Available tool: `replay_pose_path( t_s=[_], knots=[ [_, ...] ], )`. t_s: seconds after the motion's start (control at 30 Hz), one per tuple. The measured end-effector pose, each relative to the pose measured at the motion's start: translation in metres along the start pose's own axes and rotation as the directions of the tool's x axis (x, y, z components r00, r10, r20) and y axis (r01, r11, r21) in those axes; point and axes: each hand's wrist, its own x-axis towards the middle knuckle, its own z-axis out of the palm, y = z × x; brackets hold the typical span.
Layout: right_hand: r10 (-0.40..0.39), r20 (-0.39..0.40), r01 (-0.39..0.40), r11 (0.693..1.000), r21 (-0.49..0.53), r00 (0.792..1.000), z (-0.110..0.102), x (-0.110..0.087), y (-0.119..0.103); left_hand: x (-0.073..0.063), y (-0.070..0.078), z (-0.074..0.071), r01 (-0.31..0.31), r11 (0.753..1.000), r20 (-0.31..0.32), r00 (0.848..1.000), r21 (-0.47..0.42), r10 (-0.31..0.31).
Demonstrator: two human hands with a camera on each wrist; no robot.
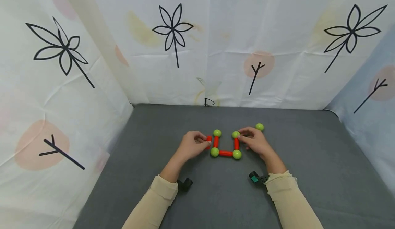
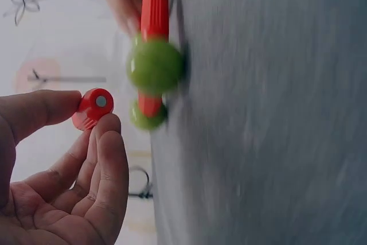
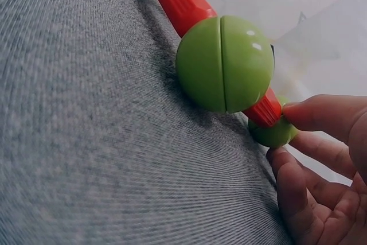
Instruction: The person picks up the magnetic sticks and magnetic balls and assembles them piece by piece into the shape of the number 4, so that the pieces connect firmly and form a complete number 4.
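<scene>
My left hand (image 1: 193,144) pinches a loose red rod (image 1: 208,142) between thumb and fingers, just left of a U-shaped frame of red rods and green balls. In the left wrist view a round silvery spot shows at the end of the held red rod (image 2: 92,109). The frame lies on the grey surface, its open side facing away: a red bottom rod (image 1: 226,153) joins two green corner balls, and two side rods lead to two far balls. My right hand (image 1: 254,141) pinches the far right green ball (image 3: 272,131) between thumb and fingers.
A loose green ball (image 1: 259,127) lies behind the right hand. The grey surface (image 1: 222,194) meets patterned cloth walls (image 1: 228,78) at the back and sides. Dark wrist devices (image 1: 186,184) hang below both forearms.
</scene>
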Motion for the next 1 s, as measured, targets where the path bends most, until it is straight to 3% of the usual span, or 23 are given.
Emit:
replay_pose_path(
  t_s=[0.23, 0.47, 0.73, 1.0],
  knots=[
    [-0.001, 0.005, 0.001, 1.0, -0.004, 1.0, 0.001, 0.002, 0.003, -0.017, 0.01, 0.016, -0.003, 0.999, 0.059, 0.998, -0.049, 0.006],
    [0.0, 0.006, 0.0, 1.0, 0.005, 1.0, 0.002, -0.011, -0.025, -0.03, 0.016, 0.041, 0.031, 0.993, 0.136, 0.991, -0.116, -0.015],
    [-0.013, -0.005, 0.013, 1.0, -0.018, 1.0, 0.001, 0.0, 0.0, -0.034, 0.022, 0.068, 0.058, 0.985, 0.212, 0.977, -0.16, -0.023],
    [-0.012, -0.006, 0.012, 1.0, 0.007, 1.0, 0.0, 0.001, 0.001, -0.036, 0.023, 0.082, 0.092, 0.977, 0.251, 0.967, -0.194, -0.041]
  ],
)
